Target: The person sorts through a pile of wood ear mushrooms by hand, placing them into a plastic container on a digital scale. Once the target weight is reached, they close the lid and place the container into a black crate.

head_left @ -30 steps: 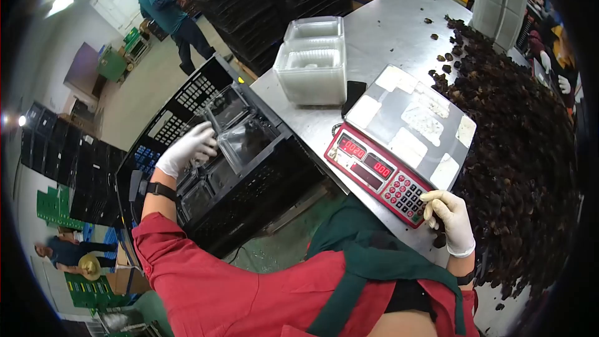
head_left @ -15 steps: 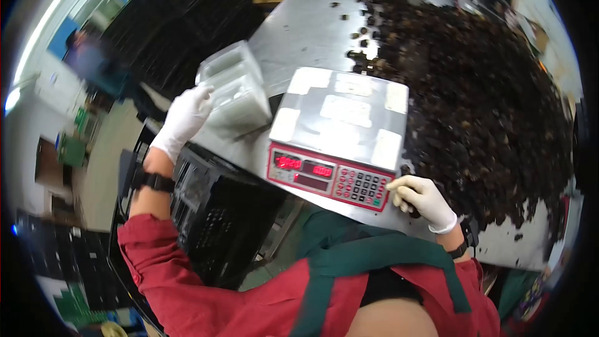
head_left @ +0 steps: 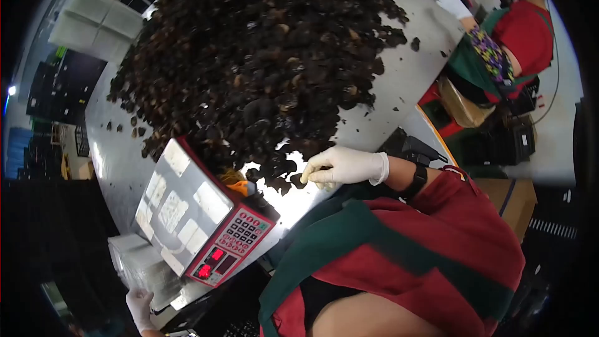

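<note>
My right hand [head_left: 343,167], in a white glove, reaches over the table's near edge. Its fingers are curled and pressed together at a dark brown, flat mushroom-like piece [head_left: 298,180]. My left hand [head_left: 140,307], also gloved, is low at the left, beside a stack of clear plastic trays [head_left: 142,267]. Its fingers look bent, and whatever they hold is hidden. Between my hands stands a red digital scale [head_left: 244,234] with a bare metal plate [head_left: 187,203] and lit red digits. Behind it spreads a large heap of the dark pieces [head_left: 262,68].
An orange-handled item [head_left: 240,187] lies by the scale. A taller stack of clear trays [head_left: 97,22] stands at the far left of the metal table [head_left: 399,78]. At the right a co-worker [head_left: 521,37] in red and green reaches toward the table. Dark crates [head_left: 68,84] stand beyond.
My view has swung right, so the heap and co-worker come into sight. My right hand has moved from the scale's keypad to loose dark pieces. My left hand stays near the trays.
</note>
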### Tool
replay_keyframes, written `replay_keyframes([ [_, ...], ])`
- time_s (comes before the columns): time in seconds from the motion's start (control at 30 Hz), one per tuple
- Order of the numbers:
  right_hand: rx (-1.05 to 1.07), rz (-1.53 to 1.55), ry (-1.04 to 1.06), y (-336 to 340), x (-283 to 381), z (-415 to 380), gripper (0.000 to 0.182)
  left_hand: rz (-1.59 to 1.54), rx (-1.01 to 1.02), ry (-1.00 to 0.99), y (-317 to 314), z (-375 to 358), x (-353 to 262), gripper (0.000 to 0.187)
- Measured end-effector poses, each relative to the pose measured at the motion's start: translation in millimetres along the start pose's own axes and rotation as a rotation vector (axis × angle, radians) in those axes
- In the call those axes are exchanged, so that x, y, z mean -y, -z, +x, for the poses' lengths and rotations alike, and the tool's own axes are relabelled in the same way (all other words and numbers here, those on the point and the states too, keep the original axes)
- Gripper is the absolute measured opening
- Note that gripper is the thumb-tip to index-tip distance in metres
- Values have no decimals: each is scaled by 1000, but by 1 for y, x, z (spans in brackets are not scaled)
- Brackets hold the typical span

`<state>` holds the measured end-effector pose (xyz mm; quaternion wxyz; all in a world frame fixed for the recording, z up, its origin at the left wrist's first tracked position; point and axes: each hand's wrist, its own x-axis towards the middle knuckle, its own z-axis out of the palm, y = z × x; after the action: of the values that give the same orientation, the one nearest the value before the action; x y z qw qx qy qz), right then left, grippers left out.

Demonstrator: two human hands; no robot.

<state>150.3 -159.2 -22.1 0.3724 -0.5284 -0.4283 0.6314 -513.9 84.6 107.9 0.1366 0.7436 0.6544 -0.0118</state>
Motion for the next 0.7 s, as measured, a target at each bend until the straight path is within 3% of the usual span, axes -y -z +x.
replay_keyframes([
  [0.07, -84, -6, 56, 15, -4, -8, 24, -109, 91, -1, 16, 6, 33, 8],
  [0.13, -175, -31, 76, 34, -1, -17, 24, -111, 155, 6, 38, -1, 9, 9],
  [0.2, -300, -32, 121, 51, -1, -21, 23, -25, -41, 255, 51, -25, -79, 14],
  [0.3, -474, -25, 128, 63, 3, -20, 19, -27, -170, 182, 30, -14, -39, 11],
  [0.33, -482, -10, 139, 63, 6, -20, 19, 84, -145, 173, 30, -29, -107, 17],
  [0.37, -491, 4, 152, 63, 9, -19, 19, 109, -131, 150, 20, -15, -62, 20],
  [0.47, -459, -30, 158, 66, 10, -15, 19, -110, -201, 80, 13, -15, -49, 22],
  [0.53, -494, -64, 178, 69, 8, -14, 19, -462, -212, 361, 25, -23, -60, 27],
  [0.57, -519, -95, 201, 71, 8, -14, 19, -462, -209, 356, 25, -25, -64, 27],
  [0.63, -582, -96, 226, 77, 14, -14, 18, -276, -499, 244, 23, -33, -74, 25],
  [0.67, -652, -172, 314, 83, 15, -10, 17, -287, -513, 318, 21, -42, -109, 25],
  [0.7, -717, -249, 403, 92, 16, -4, 17, -289, -511, 320, 17, -37, -90, 25],
])
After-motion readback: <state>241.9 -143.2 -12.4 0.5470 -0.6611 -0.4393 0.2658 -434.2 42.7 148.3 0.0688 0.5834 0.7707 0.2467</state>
